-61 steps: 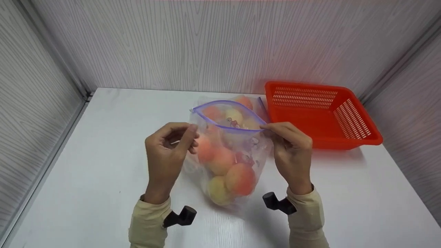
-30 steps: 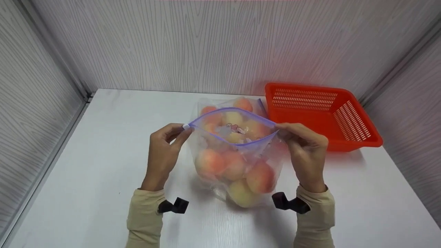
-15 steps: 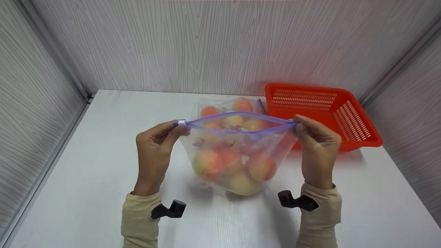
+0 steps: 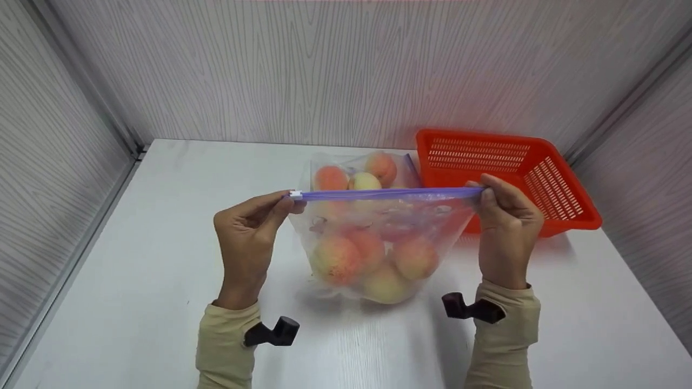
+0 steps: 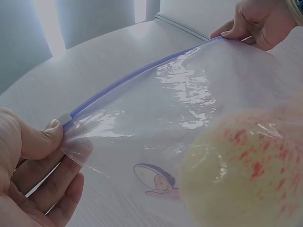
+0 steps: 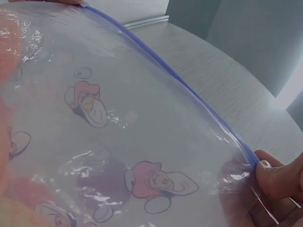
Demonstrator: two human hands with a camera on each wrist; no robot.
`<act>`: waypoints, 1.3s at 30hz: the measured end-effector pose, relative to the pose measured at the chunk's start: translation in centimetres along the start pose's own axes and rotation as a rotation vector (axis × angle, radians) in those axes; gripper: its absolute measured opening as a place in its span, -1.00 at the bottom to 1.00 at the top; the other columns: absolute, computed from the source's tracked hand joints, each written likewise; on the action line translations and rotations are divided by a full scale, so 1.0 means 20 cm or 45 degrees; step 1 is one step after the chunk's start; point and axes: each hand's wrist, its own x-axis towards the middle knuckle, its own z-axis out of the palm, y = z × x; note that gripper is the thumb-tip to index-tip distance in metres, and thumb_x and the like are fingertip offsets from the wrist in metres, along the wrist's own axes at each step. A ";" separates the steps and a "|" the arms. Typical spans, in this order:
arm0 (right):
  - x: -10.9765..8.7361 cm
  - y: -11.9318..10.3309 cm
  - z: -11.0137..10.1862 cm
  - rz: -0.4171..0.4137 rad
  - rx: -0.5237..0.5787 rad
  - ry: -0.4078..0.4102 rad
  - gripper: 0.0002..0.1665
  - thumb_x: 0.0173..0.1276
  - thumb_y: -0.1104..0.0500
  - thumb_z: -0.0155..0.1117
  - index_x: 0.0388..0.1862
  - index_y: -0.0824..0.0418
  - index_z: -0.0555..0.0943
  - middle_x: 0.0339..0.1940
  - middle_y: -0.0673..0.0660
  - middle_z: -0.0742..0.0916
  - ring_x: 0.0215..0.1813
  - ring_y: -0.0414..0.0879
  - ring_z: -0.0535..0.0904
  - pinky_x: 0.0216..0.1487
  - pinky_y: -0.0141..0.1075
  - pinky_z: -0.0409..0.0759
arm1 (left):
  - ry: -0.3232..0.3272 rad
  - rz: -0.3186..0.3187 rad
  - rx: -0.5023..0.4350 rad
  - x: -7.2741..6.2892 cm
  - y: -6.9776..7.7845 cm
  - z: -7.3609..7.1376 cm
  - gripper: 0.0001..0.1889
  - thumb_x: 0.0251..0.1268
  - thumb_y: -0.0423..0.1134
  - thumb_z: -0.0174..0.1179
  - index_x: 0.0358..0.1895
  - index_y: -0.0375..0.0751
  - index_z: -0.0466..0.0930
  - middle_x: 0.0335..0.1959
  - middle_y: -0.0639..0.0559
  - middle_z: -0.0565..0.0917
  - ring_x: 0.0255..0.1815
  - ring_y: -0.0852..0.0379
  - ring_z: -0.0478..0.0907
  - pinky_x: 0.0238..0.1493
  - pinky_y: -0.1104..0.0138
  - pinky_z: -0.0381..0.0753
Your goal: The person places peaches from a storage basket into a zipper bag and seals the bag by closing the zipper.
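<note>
A clear zip bag (image 4: 373, 221) with a purple zip strip and printed cartoon figures hangs between my hands, holding several peaches (image 4: 336, 259). My left hand (image 4: 246, 237) pinches the top left corner, at the white slider (image 4: 295, 195); in the left wrist view the thumb lies right beside that slider (image 5: 64, 118). The right hand (image 4: 508, 232) pinches the opposite top corner between thumb and fingers, as the right wrist view also shows. Stretched straight between them, the zip strip (image 4: 389, 193) has its two edges together. The bag's bottom is close over the table.
Behind the held bag lies a second zip bag (image 4: 319, 160) with several peaches (image 4: 381, 168), partly hidden by it. At the back right a red plastic basket (image 4: 503, 224) with slotted sides stands on the white table (image 4: 135, 259). Pale wood-grain panels (image 4: 270, 70) enclose the table.
My left hand has taken hold of the bag's left corner at the slider. Both hands have spread apart, the right one moving rightward, and the gaping mouth has been drawn into a straight line.
</note>
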 end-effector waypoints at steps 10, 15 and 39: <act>-0.01 -0.06 -0.01 0.044 -0.288 -0.215 -0.74 0.45 0.46 0.18 0.05 0.59 0.61 -0.10 0.32 0.76 -0.11 0.06 0.70 0.07 -0.25 0.71 | 0.088 -0.009 -0.003 0.00 -0.02 0.01 -0.91 0.24 -0.53 0.36 -0.21 -0.47 0.77 -0.34 -0.25 0.78 -0.35 -0.03 0.78 -0.03 0.16 0.75; -0.02 -0.14 0.06 -0.203 -0.682 -0.305 -0.68 0.41 0.44 0.26 0.12 0.50 0.61 0.03 0.28 0.74 0.12 0.08 0.63 0.24 -0.28 0.61 | 0.064 0.009 -0.019 -0.01 -0.03 0.04 -0.90 0.30 -0.50 0.33 -0.18 -0.46 0.77 -0.33 -0.24 0.78 -0.31 -0.07 0.78 0.00 0.12 0.74; -0.14 0.02 0.84 -0.730 -1.550 -1.112 -0.96 0.30 0.25 0.48 -0.32 0.21 0.77 -0.24 0.11 0.70 -0.06 0.07 0.50 0.00 -0.13 0.52 | 0.078 0.200 0.034 -0.04 -0.02 0.12 -0.90 0.27 -0.57 0.30 -0.22 -0.45 0.78 -0.30 -0.16 0.80 -0.25 -0.03 0.78 -0.13 0.18 0.77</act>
